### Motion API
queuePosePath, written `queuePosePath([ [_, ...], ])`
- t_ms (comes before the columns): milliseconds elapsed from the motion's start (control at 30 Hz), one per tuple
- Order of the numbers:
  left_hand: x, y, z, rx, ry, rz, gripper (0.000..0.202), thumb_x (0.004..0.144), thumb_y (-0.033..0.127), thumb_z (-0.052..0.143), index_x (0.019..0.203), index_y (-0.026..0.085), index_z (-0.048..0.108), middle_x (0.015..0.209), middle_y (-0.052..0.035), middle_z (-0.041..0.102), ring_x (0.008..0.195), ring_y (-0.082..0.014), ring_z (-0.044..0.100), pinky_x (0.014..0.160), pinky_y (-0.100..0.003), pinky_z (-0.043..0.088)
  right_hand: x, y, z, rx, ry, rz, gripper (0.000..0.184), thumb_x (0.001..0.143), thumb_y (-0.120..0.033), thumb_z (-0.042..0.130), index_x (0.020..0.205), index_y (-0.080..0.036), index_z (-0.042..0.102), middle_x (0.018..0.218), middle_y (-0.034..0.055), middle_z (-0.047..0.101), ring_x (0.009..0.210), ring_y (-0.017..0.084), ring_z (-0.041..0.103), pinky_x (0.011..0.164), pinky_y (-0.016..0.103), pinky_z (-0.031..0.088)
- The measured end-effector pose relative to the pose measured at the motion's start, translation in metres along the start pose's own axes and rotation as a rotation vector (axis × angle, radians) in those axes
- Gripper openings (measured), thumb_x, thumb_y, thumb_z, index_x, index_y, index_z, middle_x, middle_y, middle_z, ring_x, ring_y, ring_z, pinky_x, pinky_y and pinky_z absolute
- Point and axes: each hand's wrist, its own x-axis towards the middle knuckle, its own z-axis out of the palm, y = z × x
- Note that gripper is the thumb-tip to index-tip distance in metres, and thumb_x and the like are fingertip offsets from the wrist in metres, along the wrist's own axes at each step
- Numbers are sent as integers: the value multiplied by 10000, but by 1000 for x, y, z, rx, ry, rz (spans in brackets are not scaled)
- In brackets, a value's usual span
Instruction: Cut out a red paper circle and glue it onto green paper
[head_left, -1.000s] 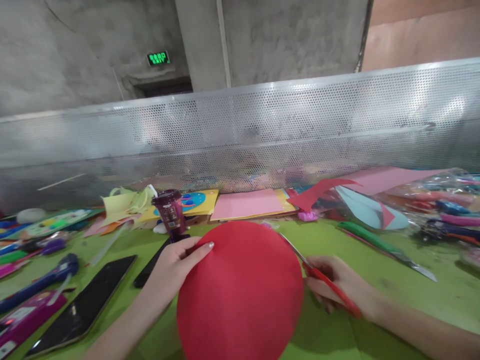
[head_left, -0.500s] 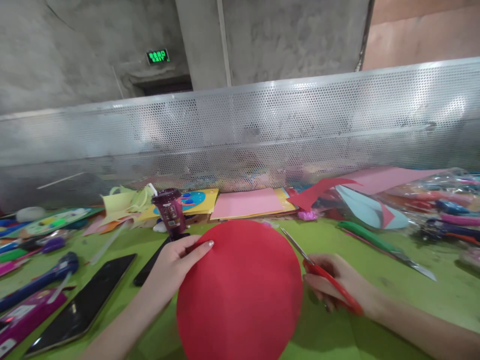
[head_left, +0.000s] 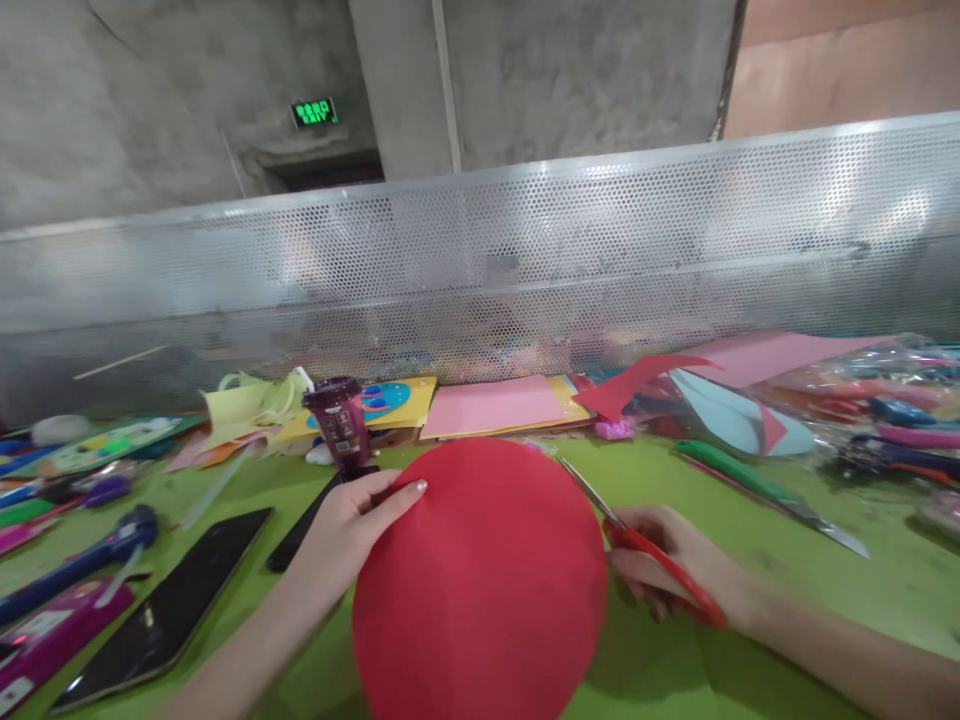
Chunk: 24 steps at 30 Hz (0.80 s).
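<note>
A large round sheet of red paper [head_left: 484, 590] stands tilted in front of me, its lower edge cut off by the frame. My left hand [head_left: 367, 515] pinches its upper left edge, thumb on the near face and the other fingers partly hidden behind. At the right edge of the paper, my right hand [head_left: 660, 560] grips red-handled scissors [head_left: 664, 570], fingers closed round the handles. The blades point up and to the left, alongside the paper's upper right edge; they look nearly closed.
Two black phones [head_left: 169, 605] [head_left: 300, 530] lie left, near a purple cup [head_left: 339, 425] with a straw. Green-handled scissors [head_left: 772, 495] rest at right. Pink paper [head_left: 495, 405], red scraps [head_left: 645, 380] and a light blue piece [head_left: 735, 410] line the back, before a perforated metal panel [head_left: 480, 270].
Almost nothing differs. The red paper's right side has shifted very slightly, and both hands keep their holds in nearly the same places.
</note>
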Motion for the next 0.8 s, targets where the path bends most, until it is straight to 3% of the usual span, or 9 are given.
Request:
queuePosePath([
  [800, 0, 2, 3, -8, 44, -10, 395, 640, 430, 596, 957, 196, 627, 823, -47, 685, 724, -233, 621, 601, -274, 465, -2, 0, 0, 7, -32, -24, 136, 703, -290, 482, 662, -161, 476, 507, -50, 481, 400, 63, 457, 399, 164, 388],
])
